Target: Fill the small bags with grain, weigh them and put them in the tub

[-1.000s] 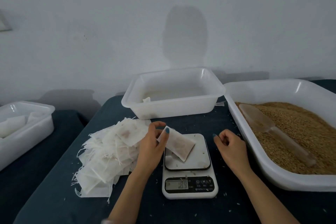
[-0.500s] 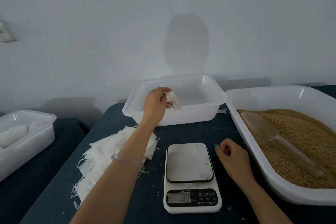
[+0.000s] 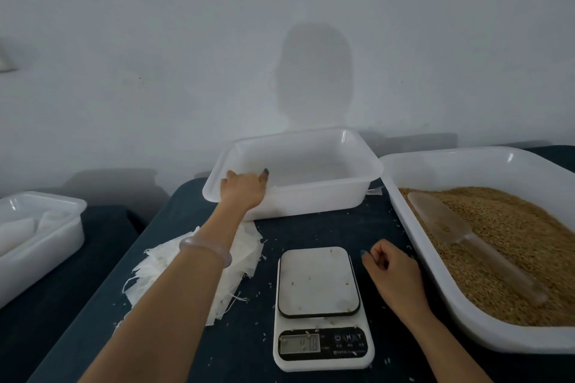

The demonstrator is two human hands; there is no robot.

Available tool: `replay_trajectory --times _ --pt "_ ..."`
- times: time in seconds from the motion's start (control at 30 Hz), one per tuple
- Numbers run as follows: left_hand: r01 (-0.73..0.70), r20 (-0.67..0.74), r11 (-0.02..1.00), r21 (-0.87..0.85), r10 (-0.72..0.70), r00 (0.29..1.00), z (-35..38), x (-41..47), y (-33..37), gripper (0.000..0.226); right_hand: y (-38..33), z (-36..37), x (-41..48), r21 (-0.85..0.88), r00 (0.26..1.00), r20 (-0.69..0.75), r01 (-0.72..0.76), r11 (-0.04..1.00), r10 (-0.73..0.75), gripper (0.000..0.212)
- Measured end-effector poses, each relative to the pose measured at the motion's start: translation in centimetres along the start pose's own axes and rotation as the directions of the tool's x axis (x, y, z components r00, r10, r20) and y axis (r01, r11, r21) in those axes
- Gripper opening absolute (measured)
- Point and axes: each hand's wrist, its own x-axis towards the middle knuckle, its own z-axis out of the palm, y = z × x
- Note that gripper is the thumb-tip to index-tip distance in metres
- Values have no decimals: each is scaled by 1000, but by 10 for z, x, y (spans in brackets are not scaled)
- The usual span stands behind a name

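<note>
From the head camera, the person's left hand (image 3: 244, 190) reaches over the near left corner of the white translucent plastic tub (image 3: 311, 199), which stands at the back of the dark blue table (image 3: 311, 228) against the wall. The thumb points right along the rim. The fingers dip inside behind the tub wall, so whether they hold anything cannot be told. A pale translucent bangle (image 3: 205, 250) circles that wrist.

Under the forearm lies a loose pile of small white fabric bags (image 3: 245, 253) with frayed threads, just left of the white digital kitchen scale (image 3: 319, 283). A few stray grains sit on its grey platform, and its display (image 3: 300, 343) is lit, the digits too blurred to read.

The right hand (image 3: 393, 270) rests on the table beside the scale, fingers loosely curled with nothing in them. Just right of it, the large white plastic tray (image 3: 435, 158) holds brown grain (image 3: 513, 242), with a clear plastic scoop (image 3: 441, 218) lying on top.

At far left stands a second white tub (image 3: 40, 246).
</note>
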Motion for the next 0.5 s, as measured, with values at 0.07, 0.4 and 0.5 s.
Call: replay_trajectory --times 0.07,0.4,0.5 --pt "-18 -99 999 -33 14 995 -9 -4 -14 46 0 0 0 2 1000 1 4 1000 -4 34" --pt "23 320 983 180 -81 944 -27 -63 -124 26 1 0 -1 1 1000 -10 25 1000 -25 38" --pt "12 182 995 100 -30 983 2 -85 -121 49 2 0 -1 -8 999 -10 32 999 -32 36"
